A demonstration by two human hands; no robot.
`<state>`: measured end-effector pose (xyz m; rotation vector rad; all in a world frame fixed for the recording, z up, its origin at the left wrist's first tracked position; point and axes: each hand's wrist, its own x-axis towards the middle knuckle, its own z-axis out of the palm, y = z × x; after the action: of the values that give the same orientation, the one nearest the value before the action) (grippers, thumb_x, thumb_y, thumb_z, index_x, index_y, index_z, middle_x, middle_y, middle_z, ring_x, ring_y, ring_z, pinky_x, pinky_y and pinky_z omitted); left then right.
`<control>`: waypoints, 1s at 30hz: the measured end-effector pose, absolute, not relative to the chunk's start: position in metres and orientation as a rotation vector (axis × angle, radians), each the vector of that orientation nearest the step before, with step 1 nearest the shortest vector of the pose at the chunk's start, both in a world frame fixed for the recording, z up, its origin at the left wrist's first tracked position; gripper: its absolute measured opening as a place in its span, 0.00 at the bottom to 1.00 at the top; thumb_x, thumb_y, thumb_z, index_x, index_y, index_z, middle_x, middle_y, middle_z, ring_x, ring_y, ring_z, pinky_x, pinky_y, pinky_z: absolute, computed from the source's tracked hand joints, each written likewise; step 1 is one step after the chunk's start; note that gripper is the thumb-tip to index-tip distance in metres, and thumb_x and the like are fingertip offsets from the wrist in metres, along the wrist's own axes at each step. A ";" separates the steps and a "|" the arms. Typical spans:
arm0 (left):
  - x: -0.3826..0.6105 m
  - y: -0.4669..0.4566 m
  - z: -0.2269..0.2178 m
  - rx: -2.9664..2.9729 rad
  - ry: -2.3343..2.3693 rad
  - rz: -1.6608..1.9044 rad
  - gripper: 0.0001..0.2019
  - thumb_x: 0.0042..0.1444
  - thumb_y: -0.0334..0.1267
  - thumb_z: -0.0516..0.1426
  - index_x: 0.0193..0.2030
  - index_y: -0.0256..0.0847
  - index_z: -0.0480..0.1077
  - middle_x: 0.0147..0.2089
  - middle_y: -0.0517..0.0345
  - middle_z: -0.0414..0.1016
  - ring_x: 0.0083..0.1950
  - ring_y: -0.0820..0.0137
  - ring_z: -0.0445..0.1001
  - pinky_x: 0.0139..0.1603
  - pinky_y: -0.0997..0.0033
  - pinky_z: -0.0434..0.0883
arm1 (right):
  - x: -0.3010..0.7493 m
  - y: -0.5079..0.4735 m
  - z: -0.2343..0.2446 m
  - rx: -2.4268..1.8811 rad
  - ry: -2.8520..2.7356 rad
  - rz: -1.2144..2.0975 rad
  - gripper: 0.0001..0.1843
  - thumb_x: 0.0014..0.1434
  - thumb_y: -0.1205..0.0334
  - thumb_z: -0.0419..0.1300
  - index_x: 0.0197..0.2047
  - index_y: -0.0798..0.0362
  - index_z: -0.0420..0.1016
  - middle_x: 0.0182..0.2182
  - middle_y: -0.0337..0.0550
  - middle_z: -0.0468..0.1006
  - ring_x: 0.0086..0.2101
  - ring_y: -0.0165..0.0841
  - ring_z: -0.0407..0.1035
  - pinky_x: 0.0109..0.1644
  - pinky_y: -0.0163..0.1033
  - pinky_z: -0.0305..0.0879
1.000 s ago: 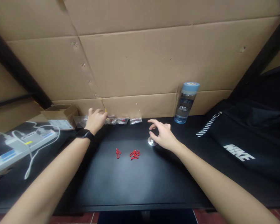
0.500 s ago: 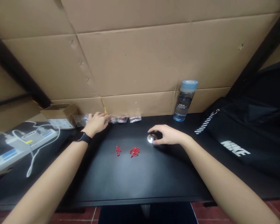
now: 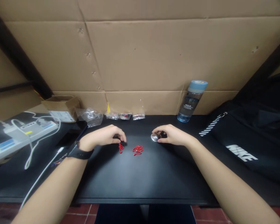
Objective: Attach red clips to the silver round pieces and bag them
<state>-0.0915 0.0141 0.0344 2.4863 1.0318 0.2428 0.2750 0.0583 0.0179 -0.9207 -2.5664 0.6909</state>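
My left hand (image 3: 109, 135), with a dark band on its wrist, is over the small red cord loop (image 3: 121, 148) on the black table. Its thumb and fingers are apart, the thumb tip just above or touching the cord. A larger bundle of red cord (image 3: 137, 150) lies to the right of that loop. My right hand (image 3: 171, 134) grips a small, round, shiny silver object (image 3: 155, 137) between thumb and fingers at the table's surface. What kind of object it is I cannot make out.
Several small clear plastic packets (image 3: 125, 116) line the cardboard back wall, beside crumpled clear plastic (image 3: 91, 116) and an open carton (image 3: 63, 107). A white power strip (image 3: 25, 137) with cables is at left. A blue-capped bottle (image 3: 191, 101) and a black bag (image 3: 242, 133) stand at right.
My left hand has moved from the plastic packets at the back towards me, to the small red cord. My right hand stays at the silver object. The view has shifted slightly.
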 end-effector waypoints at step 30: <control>-0.090 0.031 0.007 2.549 1.490 0.192 0.06 0.61 0.41 0.60 0.36 0.46 0.79 0.38 0.58 0.84 0.39 0.64 0.79 0.45 0.66 0.66 | 0.238 0.019 0.025 -0.822 -2.464 0.412 0.23 0.56 0.64 0.68 0.56 0.46 0.77 0.48 0.44 0.82 0.44 0.39 0.77 0.52 0.45 0.73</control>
<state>-0.0904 0.0306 0.0071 2.5487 1.4897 0.1915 0.2383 0.0194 0.0250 -0.8224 -2.4640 0.4118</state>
